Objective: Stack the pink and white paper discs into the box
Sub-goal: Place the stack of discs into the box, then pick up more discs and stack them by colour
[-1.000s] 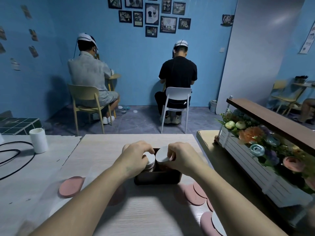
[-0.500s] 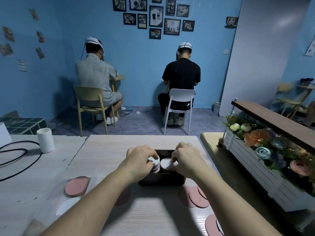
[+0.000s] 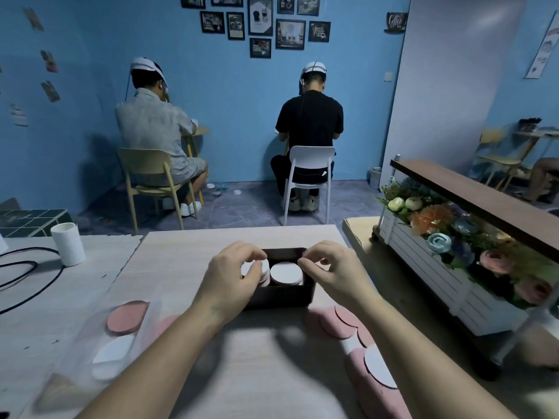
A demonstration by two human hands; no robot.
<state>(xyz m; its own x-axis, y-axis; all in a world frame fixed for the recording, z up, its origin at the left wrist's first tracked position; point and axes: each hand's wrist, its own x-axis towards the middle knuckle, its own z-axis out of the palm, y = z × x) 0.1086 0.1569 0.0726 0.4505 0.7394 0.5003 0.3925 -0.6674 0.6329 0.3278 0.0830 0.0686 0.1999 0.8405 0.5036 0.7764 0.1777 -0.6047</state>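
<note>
Your left hand (image 3: pixel 230 278) sits at the centre of the frame over the left half of the dark rectangular box (image 3: pixel 281 296). Its fingers and thumb are curled round the left stack of round paper discs (image 3: pixel 264 272) standing inside. Your right hand (image 3: pixel 331 275) is just to the right, over the box's right end. Its fingers are curled, with thumb and forefinger tips close together at the far right rim of the right stack of discs (image 3: pixel 286 273). You cannot tell from here whether they pinch anything or touch that stack.

Both stacks show a white top face with thin pinkish and white edges down the side, and they stand side by side in the box.

Loose discs lie on the pale wooden table (image 3: pixel 242 373). A pink disc (image 3: pixel 127 317) and a white disc (image 3: pixel 113 349) are at lower left. A fan of overlapping pink discs (image 3: pixel 338 325) is at lower right, and another white disc (image 3: pixel 378 370) lies on pink ones further down.
</note>
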